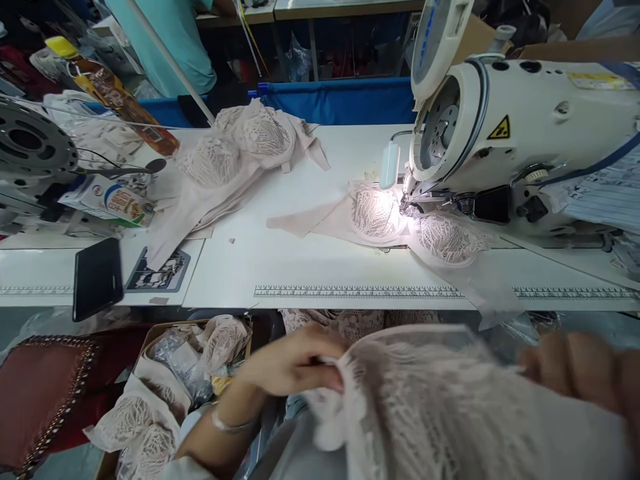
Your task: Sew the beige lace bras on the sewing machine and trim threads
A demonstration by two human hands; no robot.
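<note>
Low in front of me, below the table edge, I hold a pale pink lace bra piece (425, 407), blurred by motion. My left hand (295, 363) pinches its left edge, fingers closed on the fabric. My right hand (585, 377) grips its right side and is smeared; its fingers look curled on the cloth. Another lace bra (400, 223) lies under the needle of the white sewing machine (525, 133), lit by the machine's lamp.
A pile of finished lace bras (240, 150) lies at the table's back left. A black phone (97, 277) and a milk carton (107, 200) sit to the left. A cardboard box of bra pieces (165, 387) stands below. A person in a teal shirt (170, 40) stands behind.
</note>
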